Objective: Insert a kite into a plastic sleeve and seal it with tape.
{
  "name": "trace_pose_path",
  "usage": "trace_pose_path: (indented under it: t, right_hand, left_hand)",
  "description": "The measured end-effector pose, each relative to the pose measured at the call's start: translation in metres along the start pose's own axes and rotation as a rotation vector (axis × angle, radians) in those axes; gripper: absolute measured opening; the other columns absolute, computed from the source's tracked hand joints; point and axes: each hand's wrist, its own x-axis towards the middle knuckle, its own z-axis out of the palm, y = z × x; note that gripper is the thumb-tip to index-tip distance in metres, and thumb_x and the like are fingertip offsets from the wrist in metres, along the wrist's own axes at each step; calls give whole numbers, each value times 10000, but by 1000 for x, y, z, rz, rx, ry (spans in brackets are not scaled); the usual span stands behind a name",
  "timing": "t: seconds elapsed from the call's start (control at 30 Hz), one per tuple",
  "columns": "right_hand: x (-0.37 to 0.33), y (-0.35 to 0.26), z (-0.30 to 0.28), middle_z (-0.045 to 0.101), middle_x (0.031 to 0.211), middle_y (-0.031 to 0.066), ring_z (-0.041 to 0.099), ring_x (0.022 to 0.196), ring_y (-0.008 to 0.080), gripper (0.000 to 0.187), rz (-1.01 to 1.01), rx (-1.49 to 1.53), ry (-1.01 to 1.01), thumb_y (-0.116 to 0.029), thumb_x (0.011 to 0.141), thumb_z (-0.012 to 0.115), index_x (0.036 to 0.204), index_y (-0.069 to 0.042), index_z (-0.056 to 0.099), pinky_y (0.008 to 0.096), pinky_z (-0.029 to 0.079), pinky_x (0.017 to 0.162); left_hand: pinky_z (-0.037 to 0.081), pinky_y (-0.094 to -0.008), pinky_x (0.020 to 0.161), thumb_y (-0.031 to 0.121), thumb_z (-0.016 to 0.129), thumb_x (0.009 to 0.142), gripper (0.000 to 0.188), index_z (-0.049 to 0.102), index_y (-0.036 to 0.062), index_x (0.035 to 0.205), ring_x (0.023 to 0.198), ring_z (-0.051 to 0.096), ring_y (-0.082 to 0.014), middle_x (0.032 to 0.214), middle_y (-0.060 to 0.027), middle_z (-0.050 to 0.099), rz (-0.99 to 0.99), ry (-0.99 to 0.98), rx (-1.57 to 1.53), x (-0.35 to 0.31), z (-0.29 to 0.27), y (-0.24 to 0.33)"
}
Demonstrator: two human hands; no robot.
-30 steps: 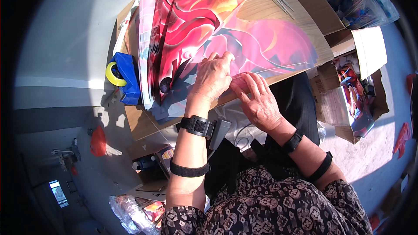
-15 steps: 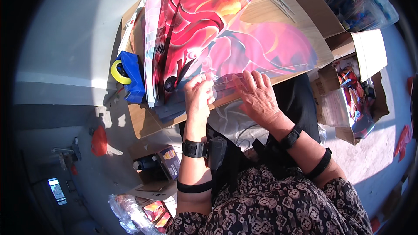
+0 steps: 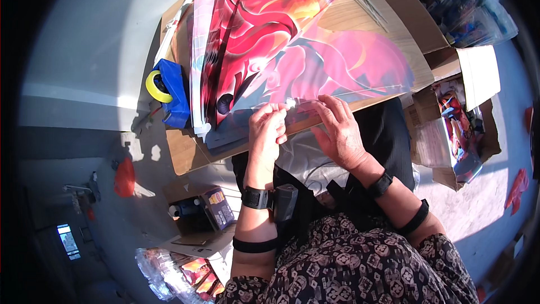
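Since the earlier frame, the left hand [image 3: 266,129] is lifting off the sheet and pinching a small white scrap [image 3: 290,102] between closed fingertips, while the right hand [image 3: 337,129] is pressing flat, fingers spread, on the near edge of the clear sleeve [image 3: 315,107]. That sleeve is covering a red and pink poster [image 3: 337,62] lying on the wooden desk [image 3: 185,157], its long axis running left to right along the near edge. A stack of similar posters [image 3: 247,28] is lying just left, and a blue tape dispenser [image 3: 171,93] is sitting at the desk's left edge. An open cardboard box [image 3: 450,129] is standing to the right.
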Motion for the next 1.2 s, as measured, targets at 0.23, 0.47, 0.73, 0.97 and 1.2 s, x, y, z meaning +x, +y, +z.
trace_pose_path:
  t: [0.23,0.47,0.73,0.97,1.2]
  right_hand:
    - [28,-10,-10,600,992,117,619,825,223,278,333,601,-53,-115,783,725,1008,10,622,327,507,736]
    - [18,-12,5,598,716,-42,481,641,37,80,769,1317,83,-115,860,693,835,-46,661,212,395,602]
    - [10,-23,6,626,751,-40,513,677,38,139,939,1398,19,-184,883,678,930,-55,696,212,413,630]
    - [1,-9,5,685,863,33,621,719,116,185,900,1164,-66,-131,874,661,991,12,665,278,496,658]
    - [-1,-6,6,597,881,122,588,807,339,202,14,169,67,-16,741,635,941,-1,614,397,508,720]
  left_hand:
    - [382,-208,578,-29,531,707,172,667,9,805,610,469,-42,655,49,536,284,-163,641,-3,1,13]
    - [400,-191,582,98,610,850,262,634,13,1097,658,506,-46,861,0,586,203,98,220,-8,6,-8]
    - [426,-217,630,97,651,878,93,631,16,838,660,532,-71,728,7,606,262,80,184,-4,10,-13]
    - [413,-404,873,44,688,708,94,611,54,761,964,518,-289,890,-81,585,712,-8,984,33,-10,18]
    - [396,-408,919,80,685,702,64,627,59,717,994,514,-304,962,-90,576,703,-265,1180,57,-11,31]
